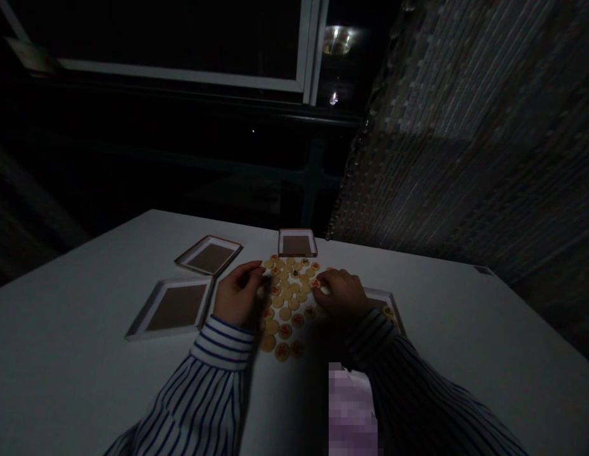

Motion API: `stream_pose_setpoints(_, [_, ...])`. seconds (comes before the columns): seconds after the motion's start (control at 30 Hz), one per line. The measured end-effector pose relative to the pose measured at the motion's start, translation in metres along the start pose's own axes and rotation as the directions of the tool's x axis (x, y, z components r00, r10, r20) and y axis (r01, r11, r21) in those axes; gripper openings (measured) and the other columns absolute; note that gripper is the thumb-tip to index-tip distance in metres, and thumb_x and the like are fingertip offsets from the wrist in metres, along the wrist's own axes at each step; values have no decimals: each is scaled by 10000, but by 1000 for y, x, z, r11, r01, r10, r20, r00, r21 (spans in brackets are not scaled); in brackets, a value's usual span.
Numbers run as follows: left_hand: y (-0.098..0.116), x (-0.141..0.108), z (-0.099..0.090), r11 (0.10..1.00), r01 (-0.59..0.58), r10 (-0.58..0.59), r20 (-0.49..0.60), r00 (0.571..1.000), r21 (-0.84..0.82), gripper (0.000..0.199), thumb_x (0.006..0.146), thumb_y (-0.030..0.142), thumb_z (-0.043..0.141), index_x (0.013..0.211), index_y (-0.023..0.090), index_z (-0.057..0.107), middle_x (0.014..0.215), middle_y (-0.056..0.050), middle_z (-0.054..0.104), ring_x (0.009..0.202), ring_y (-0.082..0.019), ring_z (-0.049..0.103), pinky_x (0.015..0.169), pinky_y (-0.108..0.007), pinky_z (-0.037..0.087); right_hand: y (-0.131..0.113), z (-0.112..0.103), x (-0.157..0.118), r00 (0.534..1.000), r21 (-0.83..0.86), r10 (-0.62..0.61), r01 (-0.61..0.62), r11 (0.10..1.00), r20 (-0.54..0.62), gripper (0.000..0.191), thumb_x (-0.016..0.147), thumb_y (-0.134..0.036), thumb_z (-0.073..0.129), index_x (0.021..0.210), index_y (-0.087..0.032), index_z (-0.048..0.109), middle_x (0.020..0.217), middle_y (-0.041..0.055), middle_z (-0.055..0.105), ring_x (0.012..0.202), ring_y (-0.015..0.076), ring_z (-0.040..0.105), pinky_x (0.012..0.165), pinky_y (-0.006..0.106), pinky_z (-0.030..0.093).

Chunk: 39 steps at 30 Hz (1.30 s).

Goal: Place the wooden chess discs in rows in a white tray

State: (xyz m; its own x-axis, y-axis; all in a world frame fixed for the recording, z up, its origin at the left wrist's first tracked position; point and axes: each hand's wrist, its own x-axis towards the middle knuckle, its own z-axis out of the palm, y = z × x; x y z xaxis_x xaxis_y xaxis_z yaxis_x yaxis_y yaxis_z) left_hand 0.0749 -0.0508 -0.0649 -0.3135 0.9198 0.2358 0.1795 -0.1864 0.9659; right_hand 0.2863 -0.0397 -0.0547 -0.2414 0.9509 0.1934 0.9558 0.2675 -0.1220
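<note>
Many round wooden Chinese chess pieces lie loose in a patch on the white table, between my two hands. Some show red or black characters; others show plain faces. My left hand is at the left edge of the patch, thumb and forefinger loosely curled with a gap between them. I see nothing held in it, though its lower fingers are partly hidden. On the right side, my right hand is closed, palm down, with a red-marked chess piece at its fingertips.
Two shallow open trays, one farther back and one nearer, stand left of the pieces. A small tray stands behind them. Another tray, holding a few pieces, is partly behind my right wrist. A bead curtain hangs beyond the table.
</note>
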Motion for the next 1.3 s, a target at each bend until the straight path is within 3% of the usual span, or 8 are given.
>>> stream_pose_setpoints(0.17, [-6, 3, -8, 980, -9, -4, 65, 998, 197, 322, 671, 393, 574, 855, 138, 646, 828, -72, 677, 762, -193, 624, 726, -321, 491, -1, 2, -2, 994, -55, 32, -26, 998, 108, 314, 757, -413, 457, 933, -216, 626, 963, 96, 592, 935, 251, 503, 743, 369, 347])
stream_pose_setpoints(0.27, [-7, 2, -9, 912, -134, 84, 145, 986, 387, 240, 681, 367, 552, 773, 170, 655, 810, -57, 675, 776, -196, 619, 754, -328, 477, -2, 2, -2, 992, -53, 43, -37, 998, 119, 312, 756, -398, 455, 943, -216, 626, 959, 96, 587, 944, 254, 495, 750, 375, 344])
stream_pose_setpoints(0.4, [-8, -1, -6, 768, -371, 211, 340, 916, 522, 208, 707, 341, 524, 745, 193, 665, 861, -59, 672, 845, -207, 605, 815, -350, 450, -2, 2, -2, 990, -62, 36, -28, 998, 133, 315, 757, -392, 453, 940, -205, 631, 952, 102, 582, 936, 256, 492, 745, 377, 344])
stream_pose_setpoints(0.57, [-11, -3, -3, 626, -488, 198, 482, 853, 607, 235, 701, 319, 538, 845, 207, 686, 977, -69, 658, 941, -234, 573, 869, -389, 415, -3, 3, -2, 988, -70, 53, -43, 997, 142, 317, 764, -395, 444, 925, -202, 637, 952, 106, 584, 940, 257, 490, 745, 381, 340])
stream_pose_setpoints(0.9, [-11, -4, -1, 486, -532, 66, 578, 813, 693, 311, 726, 355, 502, 960, 237, 669, 1150, -74, 577, 1048, -277, 503, 904, -431, 372, -3, 5, -3, 996, -46, 37, -33, 998, 80, 319, 758, -398, 439, 947, -220, 625, 951, 92, 589, 939, 254, 496, 750, 391, 340])
stream_pose_setpoints(1.3, [-20, -4, 3, 454, -524, 42, 570, 820, 721, 328, 691, 365, 529, 960, 234, 664, 1171, -81, 557, 1051, -287, 488, 899, -437, 357, -4, 6, -1, 998, 16, 10, -9, 1000, -58, 242, 751, -355, 474, 888, -214, 615, 897, 75, 594, 874, 214, 510, 716, 338, 338])
